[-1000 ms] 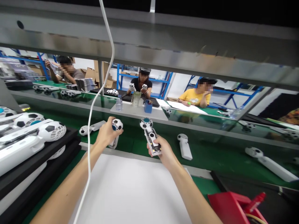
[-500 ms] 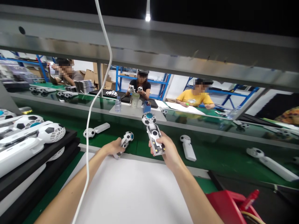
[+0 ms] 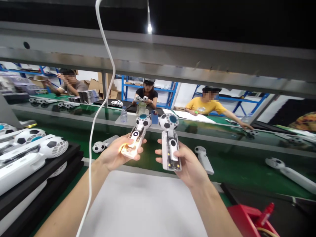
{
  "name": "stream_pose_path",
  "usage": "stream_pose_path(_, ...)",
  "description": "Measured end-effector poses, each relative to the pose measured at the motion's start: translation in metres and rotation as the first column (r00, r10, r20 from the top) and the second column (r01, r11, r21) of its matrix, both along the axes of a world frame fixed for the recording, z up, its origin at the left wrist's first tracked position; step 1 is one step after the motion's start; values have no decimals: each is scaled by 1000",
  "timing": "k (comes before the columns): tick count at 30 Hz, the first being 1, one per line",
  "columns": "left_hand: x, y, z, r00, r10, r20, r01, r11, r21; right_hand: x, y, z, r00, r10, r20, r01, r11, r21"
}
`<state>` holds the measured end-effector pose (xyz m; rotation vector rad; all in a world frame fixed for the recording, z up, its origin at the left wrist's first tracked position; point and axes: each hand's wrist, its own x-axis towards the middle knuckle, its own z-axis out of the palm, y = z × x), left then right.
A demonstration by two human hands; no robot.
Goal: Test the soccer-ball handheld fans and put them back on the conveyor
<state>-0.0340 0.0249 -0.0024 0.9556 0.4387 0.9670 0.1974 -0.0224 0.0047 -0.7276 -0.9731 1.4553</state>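
Note:
My left hand (image 3: 115, 154) holds a handheld fan with a football-patterned head (image 3: 137, 135); its clear handle glows orange at the lower end. My right hand (image 3: 188, 161) grips a second football fan (image 3: 170, 142) upright by its clear handle, the head with a teal centre on top. Both fans sit side by side in front of me, above the far edge of a white mat (image 3: 145, 204). The two hands are a little apart.
A green conveyor belt (image 3: 232, 164) carries more white football fans (image 3: 204, 159). Black trays (image 3: 37, 171) with stacked fans stand at the left. A white cable (image 3: 95, 118) hangs in front of my left arm. A red object (image 3: 249, 219) lies at the lower right. Three people sit across the line.
My left hand picked a fan off the belt edge and raised it beside the right one; its handle now glows orange. My right hand drew its fan closer and more upright.

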Motion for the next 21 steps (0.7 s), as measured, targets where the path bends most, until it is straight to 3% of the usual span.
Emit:
stream_pose_path(5,16,-23,12,988,140,-59,-129,977,168,0,-10,4,990,78,117,-88,993,83)
stream_pose_path(9,24,-30,12,969,239,-58,-219,945,242,-5,-14,6,991,43,127,-59,991,123)
stream_pose_path(21,27,-34,11,983,181,2,-178,967,184,-12,-25,14,977,-67,204,37,989,145)
